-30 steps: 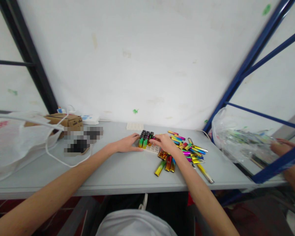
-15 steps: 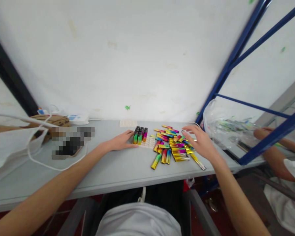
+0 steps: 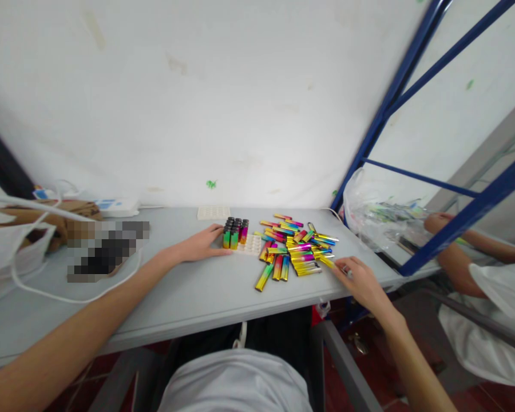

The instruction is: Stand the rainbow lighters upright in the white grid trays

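Note:
My left hand [image 3: 202, 242] brackets the left end of a white holed tray [image 3: 254, 245], thumb along the front and fingers behind. Several lighters [image 3: 230, 239] with shiny rainbow sides and black upper ends stand upright in that end, close against the hand. My right hand [image 3: 360, 281] is closed on a gold lighter [image 3: 327, 262] at the near right edge of a loose heap. A silver end shows among its fingers. The heap of lighters [image 3: 301, 252] lies flat and jumbled between the tray and my right hand.
A second white tray [image 3: 213, 213] lies near the wall. To the left are a cable [image 3: 47, 294], cardboard [image 3: 83, 210] and a blurred-out dark object [image 3: 107, 254]. A blue metal frame [image 3: 371, 134] rises at right, beside a clear plastic bag [image 3: 356, 197] and another person's arm [image 3: 463, 252].
My right hand has come down and nearer from above the heap and closed on a lighter at its near right edge. My left hand stays at the tray. The view has shifted slightly.

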